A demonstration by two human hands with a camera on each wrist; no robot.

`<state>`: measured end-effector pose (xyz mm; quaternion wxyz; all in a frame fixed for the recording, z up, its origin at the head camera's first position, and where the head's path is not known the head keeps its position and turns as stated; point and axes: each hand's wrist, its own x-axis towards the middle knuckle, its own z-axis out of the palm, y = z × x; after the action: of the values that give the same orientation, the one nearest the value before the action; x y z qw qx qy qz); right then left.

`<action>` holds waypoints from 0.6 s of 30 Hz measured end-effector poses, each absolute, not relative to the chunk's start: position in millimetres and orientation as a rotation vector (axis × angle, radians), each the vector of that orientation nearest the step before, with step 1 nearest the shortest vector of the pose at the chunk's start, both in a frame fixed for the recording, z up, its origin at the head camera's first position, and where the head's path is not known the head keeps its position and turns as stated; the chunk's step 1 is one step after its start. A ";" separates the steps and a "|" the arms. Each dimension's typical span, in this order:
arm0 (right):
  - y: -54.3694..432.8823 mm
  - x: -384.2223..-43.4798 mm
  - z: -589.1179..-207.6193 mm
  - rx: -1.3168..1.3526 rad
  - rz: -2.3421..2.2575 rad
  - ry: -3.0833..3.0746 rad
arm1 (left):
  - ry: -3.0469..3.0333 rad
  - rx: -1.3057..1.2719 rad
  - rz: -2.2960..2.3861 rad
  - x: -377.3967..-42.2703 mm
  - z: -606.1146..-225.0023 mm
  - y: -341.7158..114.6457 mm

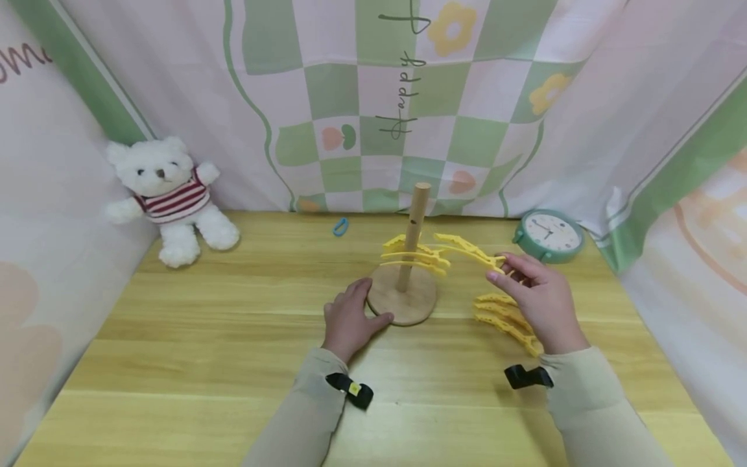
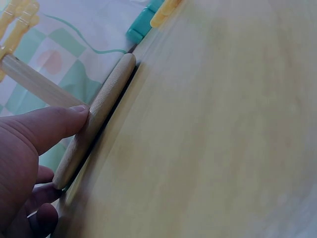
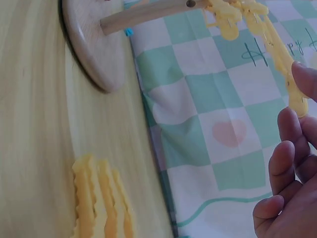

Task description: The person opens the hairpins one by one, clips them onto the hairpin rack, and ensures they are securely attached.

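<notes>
The right hand pinches one end of a yellow clip; the clip's long axis runs left from the fingertips toward the upright wooden post. Its free end lies near the yellow clips on the post; contact cannot be confirmed. The left hand, nearer the wooden base, grips its rim. The left wrist view shows this rim edge-on, thumb above; the head view shows the base's round face.
</notes>
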<state>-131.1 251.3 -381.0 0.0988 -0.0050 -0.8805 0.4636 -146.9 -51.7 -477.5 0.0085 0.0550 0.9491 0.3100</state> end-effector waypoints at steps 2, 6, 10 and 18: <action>253.5 -130.7 -383.8 -0.015 1.386 -2.592 | 2.967 0.169 0.972 -146.7 -477.0 -51.6; 258.4 -128.8 -388.2 -0.019 1.403 -2.583 | 2.964 0.165 0.975 -146.1 -476.4 -51.5; 264.2 -126.1 -390.4 -0.048 1.407 -2.603 | 2.960 0.167 0.981 -145.9 -476.7 -51.4; 280.4 -122.6 -397.1 -0.091 1.321 -2.677 | 2.953 0.168 0.979 -146.6 -478.6 -51.5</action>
<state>-122.6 280.4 -397.1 0.0773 -0.0305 -0.8936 0.4411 -146.6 -51.5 -478.6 0.0133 0.0541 0.9477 0.3141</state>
